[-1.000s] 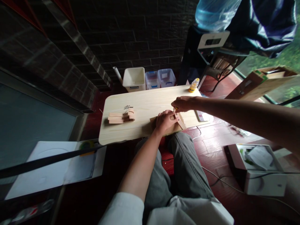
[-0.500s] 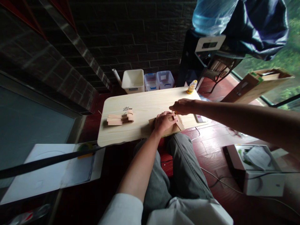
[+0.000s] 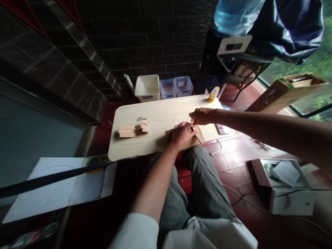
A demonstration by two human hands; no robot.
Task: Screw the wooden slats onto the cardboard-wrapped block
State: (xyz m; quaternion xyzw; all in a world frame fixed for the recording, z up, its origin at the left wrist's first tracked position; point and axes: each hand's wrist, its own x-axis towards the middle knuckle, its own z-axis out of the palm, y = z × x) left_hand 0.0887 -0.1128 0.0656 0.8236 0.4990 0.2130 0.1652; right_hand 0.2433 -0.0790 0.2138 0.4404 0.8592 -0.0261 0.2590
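My left hand (image 3: 181,134) holds a small wooden piece (image 3: 199,136) down near the table's front edge, with the fingers bent over it. Under that hand lies a flat brown board (image 3: 168,135). Right beside it, my right hand (image 3: 203,116) is closed in a fist above the wooden piece. Inside the fist is what looks like a screwdriver, with a bit of yellow showing; most of it is hidden. To the left, several pale wooden parts (image 3: 132,130) rest together on the table, with several dark screws (image 3: 140,118) behind them.
A light wooden table (image 3: 155,112) stands before my knees. On its far right corner is a yellow-capped clear bottle (image 3: 213,94); a phone-like flat object (image 3: 223,129) lies at the right edge. Plastic bins (image 3: 147,86) stand behind. An open white box (image 3: 287,186) and cables are on the floor.
My right hand has turned slightly and shifted a little while staying over the wooden piece. My left hand keeps its hold. The whole view has shifted slightly.
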